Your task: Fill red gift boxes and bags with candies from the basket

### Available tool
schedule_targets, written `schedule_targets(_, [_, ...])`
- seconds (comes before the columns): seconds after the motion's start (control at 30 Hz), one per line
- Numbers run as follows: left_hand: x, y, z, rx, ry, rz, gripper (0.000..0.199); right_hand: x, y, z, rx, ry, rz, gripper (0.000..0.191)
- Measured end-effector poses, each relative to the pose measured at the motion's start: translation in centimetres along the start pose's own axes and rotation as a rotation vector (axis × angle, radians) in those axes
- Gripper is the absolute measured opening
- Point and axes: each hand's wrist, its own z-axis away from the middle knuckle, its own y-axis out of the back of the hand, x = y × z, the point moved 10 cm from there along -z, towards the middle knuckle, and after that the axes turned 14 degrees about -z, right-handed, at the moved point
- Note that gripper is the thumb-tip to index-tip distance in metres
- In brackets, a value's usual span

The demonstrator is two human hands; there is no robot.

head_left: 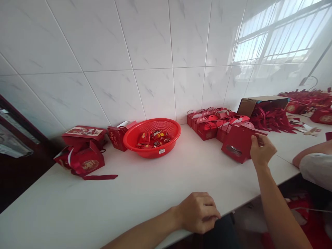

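Note:
My right hand (261,149) pinches the upper right edge of a red box (237,145), which is tilted and has an oval opening in its side. Behind that box, several red gift boxes (206,127) with thin handles stand in rows by the wall. My left hand (198,212) rests with curled fingers at the table's front edge; whether anything is inside the fingers is hidden. Left of the gift boxes, a red plastic basket (169,148) holds small wrapped packets (157,137).
Red boxes (89,160) are piled at the left, with a ribbon (101,177) trailing on the white table (145,183). A cardboard box (246,106) of red ribbons lies at the right. Another person's arm (311,150) rests at the right edge.

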Motion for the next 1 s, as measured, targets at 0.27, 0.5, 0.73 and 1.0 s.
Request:
schedule_targets(0.27, [0.1,-0.1,-0.1,-0.028,-0.017,-0.017,0.009,-0.1,2.1,-0.6,-0.015,-0.118,-0.008,0.012])
schedule_targets(0.5, [-0.3,0.0,-0.2,-0.015,0.013,0.017,0.008,0.5,2.7,-1.5,0.054,-0.156,0.031,0.009])
schedule_targets(0.73, [-0.7,-0.4,-0.1,-0.075,0.014,-0.048,0.01,0.5,0.7,-1.5,0.009,-0.1,0.079,0.008])
schedule_targets(1.0, [-0.6,-1.4,-0.4,-0.16,-0.021,-0.077,0.011,0.1,-0.5,-1.2,-0.021,0.229,0.099,0.053])
